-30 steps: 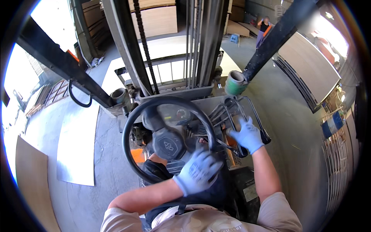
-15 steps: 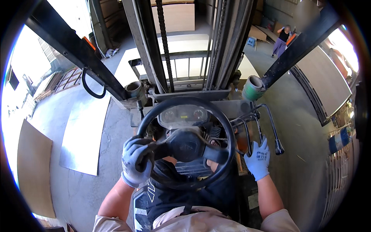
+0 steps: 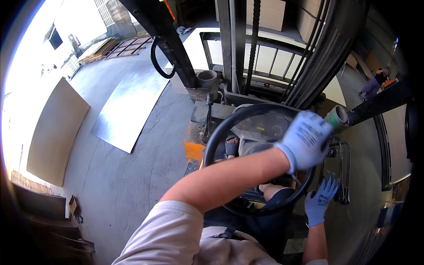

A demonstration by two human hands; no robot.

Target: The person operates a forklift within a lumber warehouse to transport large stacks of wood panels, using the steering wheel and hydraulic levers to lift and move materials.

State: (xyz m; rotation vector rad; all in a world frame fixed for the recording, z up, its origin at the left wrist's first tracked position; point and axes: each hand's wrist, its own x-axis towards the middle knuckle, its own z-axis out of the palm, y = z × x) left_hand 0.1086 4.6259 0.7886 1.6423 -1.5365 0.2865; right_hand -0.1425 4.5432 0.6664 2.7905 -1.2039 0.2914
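My left hand point(image 3: 307, 139), in a pale grey-blue work glove, is closed on the upper right of the black steering wheel point(image 3: 211, 148) of a forklift. My left forearm reaches across over the wheel. The glove is slightly blurred and hides the part of the rim it grips. Beside the control levers point(image 3: 346, 170), to the right of the wheel, my right hand point(image 3: 321, 201) has its gloved fingers stretched out. Whether the fingertips touch a lever is hard to tell.
Ahead rise the mast point(image 3: 236, 48) and load backrest, with pale boards point(image 3: 190, 44) beyond. At left, a shiny sheet point(image 3: 128, 110) lies on the concrete and a curved panel point(image 3: 57, 132) stands. A person point(image 3: 375, 84) bends at far right, near a dark post point(image 3: 380, 104).
My left hand has swung from the wheel's left side over to its upper right. My right fingers have straightened by the levers. The view has turned left, and the distant person now bends over.
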